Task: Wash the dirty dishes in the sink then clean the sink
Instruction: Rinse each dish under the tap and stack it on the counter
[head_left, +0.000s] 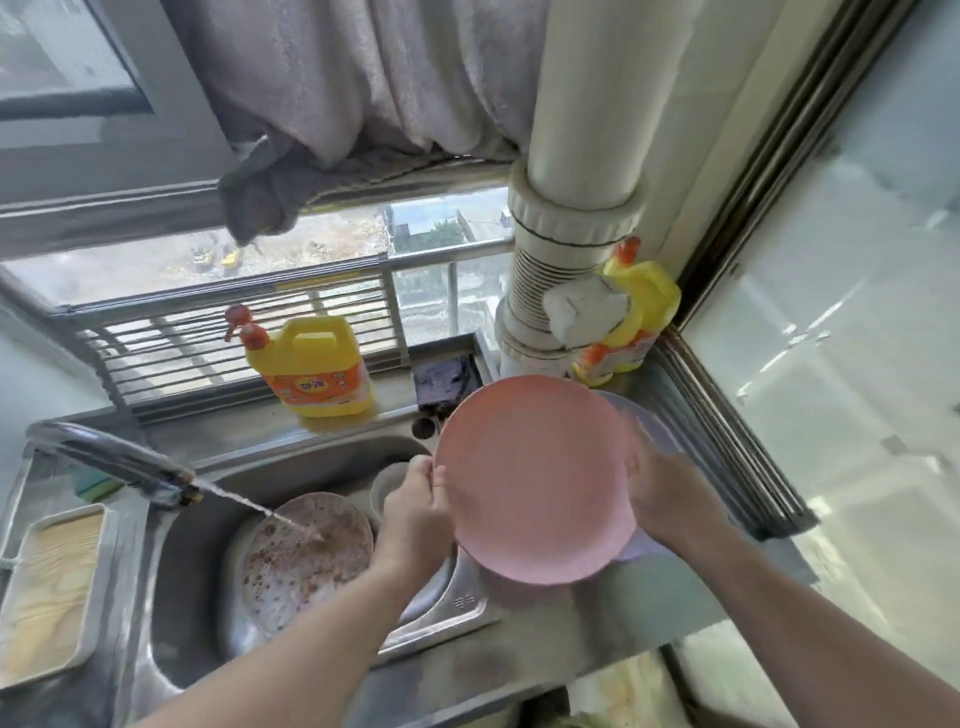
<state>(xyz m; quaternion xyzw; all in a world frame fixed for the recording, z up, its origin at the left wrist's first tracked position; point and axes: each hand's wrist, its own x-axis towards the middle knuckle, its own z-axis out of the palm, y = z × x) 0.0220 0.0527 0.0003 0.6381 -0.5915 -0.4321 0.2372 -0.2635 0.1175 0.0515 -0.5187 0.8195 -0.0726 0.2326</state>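
Gripping round, smooth, seemingly plastic pink plate (530, 478)

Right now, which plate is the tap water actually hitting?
The dirty brown-speckled plate lying in the sink, left of the pink plate, which both hands hold up, clear of the stream.

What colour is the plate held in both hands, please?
Pink plate; the head view shows it.

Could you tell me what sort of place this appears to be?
Most likely a small home kitchen by a window: a steel sink with a running faucet, a dirty plate under the water, and yellow dish soap jugs on the ledge.
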